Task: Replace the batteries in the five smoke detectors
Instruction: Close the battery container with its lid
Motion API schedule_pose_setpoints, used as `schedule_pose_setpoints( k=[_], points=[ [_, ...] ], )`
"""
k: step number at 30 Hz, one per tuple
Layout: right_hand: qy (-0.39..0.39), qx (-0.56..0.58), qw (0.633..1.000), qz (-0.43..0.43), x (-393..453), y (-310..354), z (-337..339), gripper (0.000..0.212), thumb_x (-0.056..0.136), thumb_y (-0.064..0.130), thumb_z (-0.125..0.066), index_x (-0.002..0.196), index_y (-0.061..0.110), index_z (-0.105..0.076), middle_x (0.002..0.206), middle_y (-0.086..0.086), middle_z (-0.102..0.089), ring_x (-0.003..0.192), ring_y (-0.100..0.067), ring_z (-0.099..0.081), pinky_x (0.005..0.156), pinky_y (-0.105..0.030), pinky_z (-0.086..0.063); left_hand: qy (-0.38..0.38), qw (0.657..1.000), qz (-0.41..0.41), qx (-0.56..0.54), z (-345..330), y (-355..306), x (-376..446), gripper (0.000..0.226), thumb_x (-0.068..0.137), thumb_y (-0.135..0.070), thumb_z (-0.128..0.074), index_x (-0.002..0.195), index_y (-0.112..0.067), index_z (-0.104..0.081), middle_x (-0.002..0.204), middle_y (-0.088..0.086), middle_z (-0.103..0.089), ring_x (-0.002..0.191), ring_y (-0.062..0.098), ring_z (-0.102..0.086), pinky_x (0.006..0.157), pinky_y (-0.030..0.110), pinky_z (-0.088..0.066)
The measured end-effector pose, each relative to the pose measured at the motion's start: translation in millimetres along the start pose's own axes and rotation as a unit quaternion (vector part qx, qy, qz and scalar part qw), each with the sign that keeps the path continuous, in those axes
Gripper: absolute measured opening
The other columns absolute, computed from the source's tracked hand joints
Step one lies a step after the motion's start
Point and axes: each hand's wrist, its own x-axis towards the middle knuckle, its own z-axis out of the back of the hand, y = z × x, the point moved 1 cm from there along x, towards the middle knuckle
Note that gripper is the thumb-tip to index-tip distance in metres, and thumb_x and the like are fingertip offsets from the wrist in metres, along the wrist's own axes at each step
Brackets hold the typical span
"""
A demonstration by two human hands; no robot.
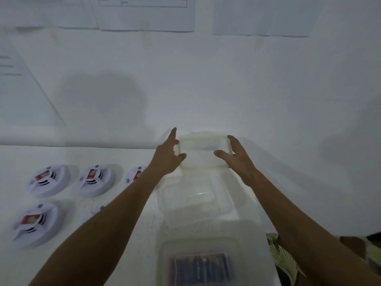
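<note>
Both arms reach forward over the white table (127, 234). Left hand (166, 156) and right hand (239, 159) flank a translucent lid (203, 150) at the far edge of the table, against the wall; fingers spread, left thumb and right thumb at the lid's near corners, other fingers along its short sides. Image blurred here, so cannot tell whether the lid is gripped or only touched. Just nearer than the lid: an empty clear container (195, 201), open-topped. Nearer again, at the table's near edge: a second clear container (198, 263) holding dark blue batteries (199, 268). Left of the lid and containers, five white smoke detectors lie on the table; the four most visible (48, 179), (95, 179), (135, 175), (34, 222) show red batteries; the fifth (92, 212) is largely hidden behind the left forearm. Paper sheets (144, 13) hang on the wall above the lid.
</note>
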Motion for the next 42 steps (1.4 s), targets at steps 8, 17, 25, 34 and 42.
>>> schedule_pose_setpoints(
  k=[8,17,25,34,42],
  points=[
    [0.031,-0.057,0.994,0.085,-58.5,35.1,23.1,0.073,0.085,0.035,-0.073,0.147,0.039,-0.033,0.148,0.011,-0.041,0.120,-0.009,-0.048,0.102,-0.032,-0.044,-0.022,0.999,-0.032,0.011,50.2,-23.3,-62.9,0.085,0.083,-0.044,-0.070,0.152,-0.031,-0.021,0.141,-0.009,-0.050,0.101,0.011,-0.058,0.088,0.024,-0.040],
    [0.108,-0.115,0.987,0.028,-110.6,3.6,11.3,0.073,0.086,0.043,-0.070,0.147,0.041,-0.030,0.155,0.005,-0.036,0.139,-0.018,-0.039,0.106,-0.031,-0.036,0.033,0.998,0.048,0.029,23.7,-2.1,-135.4,0.081,0.087,-0.048,-0.063,0.152,-0.031,-0.019,0.147,-0.007,-0.045,0.119,0.018,-0.055,0.104,0.035,-0.039],
    [0.121,-0.170,0.978,0.016,-120.3,-3.5,2.2,0.073,0.091,0.056,-0.056,0.152,0.036,-0.021,0.160,0.007,-0.027,0.143,-0.023,-0.033,0.116,-0.041,-0.030,0.006,0.995,0.099,0.009,17.7,-5.3,-149.9,0.073,0.090,-0.038,-0.063,0.151,-0.021,-0.026,0.145,-0.002,-0.046,0.128,0.020,-0.047,0.093,0.021,-0.032],
    [0.105,-0.168,0.980,0.006,-129.2,-14.1,-0.5,0.062,0.098,0.047,-0.048,0.153,0.034,-0.022,0.159,0.007,-0.030,0.135,-0.022,-0.044,0.110,-0.034,-0.033,-0.065,0.986,0.154,-0.019,6.3,-2.7,-166.2,0.060,0.089,-0.040,-0.065,0.138,-0.011,-0.047,0.133,0.010,-0.058,0.122,0.020,-0.054,0.088,0.020,-0.034],
    [0.082,-0.105,0.991,0.006,-130.5,-20.3,4.5,0.070,0.099,0.037,-0.053,0.155,0.033,-0.012,0.162,0.002,-0.023,0.145,-0.022,-0.031,0.114,-0.035,-0.028,-0.017,0.994,0.108,-0.022,2.5,-11.4,-135.8,0.063,0.092,-0.038,-0.060,0.146,-0.018,-0.036,0.135,0.013,-0.056,0.125,0.018,-0.052,0.082,0.022,-0.040]
  ],
)
